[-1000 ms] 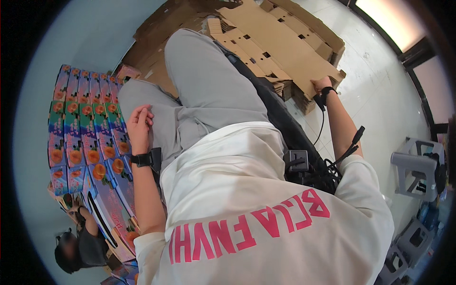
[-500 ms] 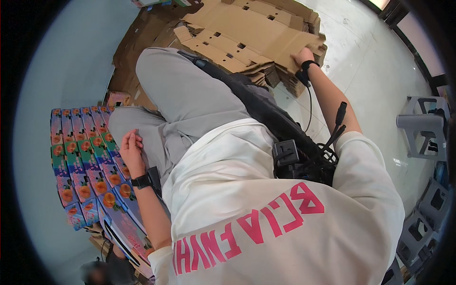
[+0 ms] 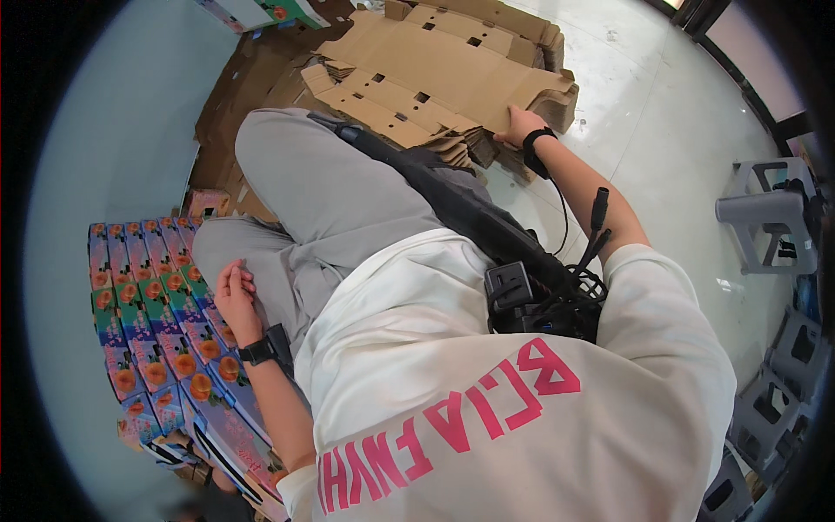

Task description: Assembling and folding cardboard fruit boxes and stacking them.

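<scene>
Since half a second ago, the right hand (image 3: 519, 128) has shifted along the right end of the cardboard stack (image 3: 383, 100), toward the near corner, and the view has swung a little. Its fingers are bent over the edge of the top sheet (image 3: 470, 74); how many layers they pinch cannot be told. The left hand (image 3: 235, 291), half curled and holding nothing, rests over the left thigh, to the near left of the stack.

As far as the view shows, no sheet is off the stack: the top one lies flat and unfolded with its slots showing, and many more layers sit beneath it. Printed boxes (image 3: 161, 287), left of the stack and nearer, already stand piled in rows.

More brown cardboard (image 3: 230, 117) lies just left of the stack, reaching the pale blue wall (image 3: 122, 130). Glossy pale floor tiles (image 3: 626, 139) spread to its right. A grey stool (image 3: 761, 213) stands farther right and nearer than the stack, with more grey stools (image 3: 770, 404) below it.
</scene>
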A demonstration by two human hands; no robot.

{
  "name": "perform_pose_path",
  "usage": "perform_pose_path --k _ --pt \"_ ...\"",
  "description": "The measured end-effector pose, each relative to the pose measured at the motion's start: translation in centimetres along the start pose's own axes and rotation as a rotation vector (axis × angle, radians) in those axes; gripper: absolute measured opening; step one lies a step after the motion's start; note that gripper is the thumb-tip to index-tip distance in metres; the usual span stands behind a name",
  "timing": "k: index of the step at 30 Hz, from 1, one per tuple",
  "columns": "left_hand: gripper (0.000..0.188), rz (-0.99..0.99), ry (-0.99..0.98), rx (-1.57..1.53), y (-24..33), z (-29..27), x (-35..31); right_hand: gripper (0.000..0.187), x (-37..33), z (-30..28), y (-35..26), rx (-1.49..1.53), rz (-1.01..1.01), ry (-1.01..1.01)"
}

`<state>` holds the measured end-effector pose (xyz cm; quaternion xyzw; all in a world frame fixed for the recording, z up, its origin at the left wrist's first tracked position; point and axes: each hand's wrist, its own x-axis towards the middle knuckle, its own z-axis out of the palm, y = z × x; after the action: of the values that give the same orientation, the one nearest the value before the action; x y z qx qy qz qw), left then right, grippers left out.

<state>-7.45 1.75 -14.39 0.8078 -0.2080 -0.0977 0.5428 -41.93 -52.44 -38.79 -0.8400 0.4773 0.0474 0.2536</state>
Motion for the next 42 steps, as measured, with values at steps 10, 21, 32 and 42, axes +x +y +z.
perform_pose_path --k 10,21,32,42 --pt "0.019 -0.011 -0.01 -0.061 -0.5 -0.1 0.3 0.105 0.9 3.0 4.2 -0.027 0.053 -0.029" --pt "0.019 -0.005 0.013 -0.031 -0.7 -0.2 0.3 0.026 5.4 0.3 12.9 0.31 0.283 0.509" --pt "0.019 0.003 0.028 0.068 -0.7 -0.2 0.9 0.032 3.6 -1.4 15.5 -0.096 0.31 0.016" --pt "0.019 0.046 -0.007 0.098 -0.6 -0.5 0.8 0.114 0.7 0.0 8.6 -0.179 -0.141 0.275"
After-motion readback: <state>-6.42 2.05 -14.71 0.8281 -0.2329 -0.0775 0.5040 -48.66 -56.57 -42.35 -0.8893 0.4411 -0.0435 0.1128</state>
